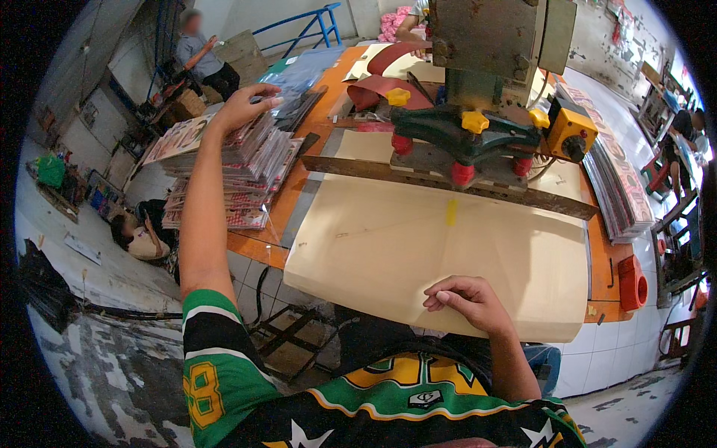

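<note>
Where smooth cream paper overhangs the near bench edge, the right hand curls, grip unclear; the left hand, fingers parted, arches above glossy stacks.

Bright overall, strong edge distortion

The wall up at my far right is pretty scuffed and patchy, and the light looks brightest over on that side. There's a blue railing beyond my orange worktop, white tiles below its near edge, and off to my left the floor goes all blotchy, grey and white tbh.
</note>
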The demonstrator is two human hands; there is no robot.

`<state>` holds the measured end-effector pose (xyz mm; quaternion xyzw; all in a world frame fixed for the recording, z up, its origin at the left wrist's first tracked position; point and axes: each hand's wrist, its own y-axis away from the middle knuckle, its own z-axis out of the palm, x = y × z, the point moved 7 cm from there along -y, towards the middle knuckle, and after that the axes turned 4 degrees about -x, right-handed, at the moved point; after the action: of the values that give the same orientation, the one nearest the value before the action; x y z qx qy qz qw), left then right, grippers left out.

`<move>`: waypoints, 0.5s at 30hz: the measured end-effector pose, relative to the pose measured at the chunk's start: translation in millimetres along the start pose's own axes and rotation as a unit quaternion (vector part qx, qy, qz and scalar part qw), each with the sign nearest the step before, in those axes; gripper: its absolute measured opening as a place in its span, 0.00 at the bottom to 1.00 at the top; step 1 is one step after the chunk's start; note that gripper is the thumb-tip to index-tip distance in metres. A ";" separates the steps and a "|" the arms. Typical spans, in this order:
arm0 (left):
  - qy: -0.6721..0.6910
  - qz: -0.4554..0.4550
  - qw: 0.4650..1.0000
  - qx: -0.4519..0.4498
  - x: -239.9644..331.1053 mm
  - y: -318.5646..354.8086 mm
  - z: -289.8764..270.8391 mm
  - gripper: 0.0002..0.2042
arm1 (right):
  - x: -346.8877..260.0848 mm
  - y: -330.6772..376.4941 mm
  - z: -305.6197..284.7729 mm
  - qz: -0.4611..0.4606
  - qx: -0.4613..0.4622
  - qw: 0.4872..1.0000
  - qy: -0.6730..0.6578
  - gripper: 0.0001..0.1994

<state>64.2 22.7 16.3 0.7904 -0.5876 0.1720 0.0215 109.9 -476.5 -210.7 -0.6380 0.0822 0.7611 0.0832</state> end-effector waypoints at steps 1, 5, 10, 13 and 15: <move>0.002 -0.004 1.000 0.002 0.1 0.6 0.8 0.25 | -0.2 -0.1 -0.1 -0.002 -0.001 1.000 0.000 0.13; 0.005 0.002 1.000 0.011 -4.9 1.8 1.0 0.24 | -1.1 0.6 1.4 -0.005 -0.004 1.000 -0.001 0.13; 0.005 0.006 1.000 0.021 -6.8 2.6 -0.5 0.24 | -0.1 1.5 -0.4 -0.004 -0.003 1.000 0.004 0.13; 0.010 0.002 1.000 0.029 -0.6 5.7 -1.9 0.24 | -0.1 1.6 -0.8 -0.004 0.000 1.000 0.004 0.13; 0.012 -0.001 0.999 0.035 2.7 7.8 -2.5 0.24 | -0.3 1.5 -0.8 -0.003 0.001 1.000 0.004 0.13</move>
<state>57.0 18.4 18.2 0.7891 -0.5802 0.2017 0.0013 110.3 -478.1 -210.5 -0.6414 0.0814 0.7580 0.0863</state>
